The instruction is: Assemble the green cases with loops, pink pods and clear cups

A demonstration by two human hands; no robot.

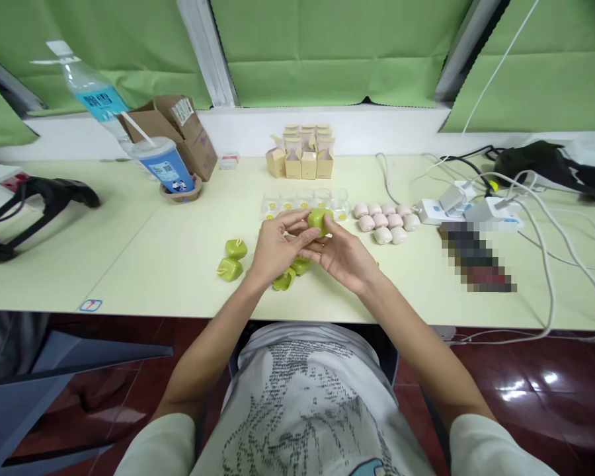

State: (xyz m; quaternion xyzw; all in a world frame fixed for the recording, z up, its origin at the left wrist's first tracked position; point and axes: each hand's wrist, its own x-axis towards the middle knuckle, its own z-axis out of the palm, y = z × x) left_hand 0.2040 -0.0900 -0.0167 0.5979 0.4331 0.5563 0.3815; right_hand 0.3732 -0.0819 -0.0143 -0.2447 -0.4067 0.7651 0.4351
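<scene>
A small rounded green case (319, 220) is held up between my two hands over the table. My left hand (279, 243) grips it from the left with thumb and fingers, and my right hand (346, 258) pinches its right side. Below the hands lie more green pieces, one of them a hollow green shell (283, 280), partly covered by my fingers. Two green cases with pale loops (230, 269) rest left of my left wrist. Behind my hands stand several clear plastic cups (305, 198) with yellow spots inside.
Several pale pink rounded pieces (383, 235) sit to the right, near a white power strip (439, 211) and loose cables. Small cardboard boxes (301, 164) stand by the wall. At the left are a blue cup (166, 168), a tall bottle (92, 89) and a brown carton (198, 142).
</scene>
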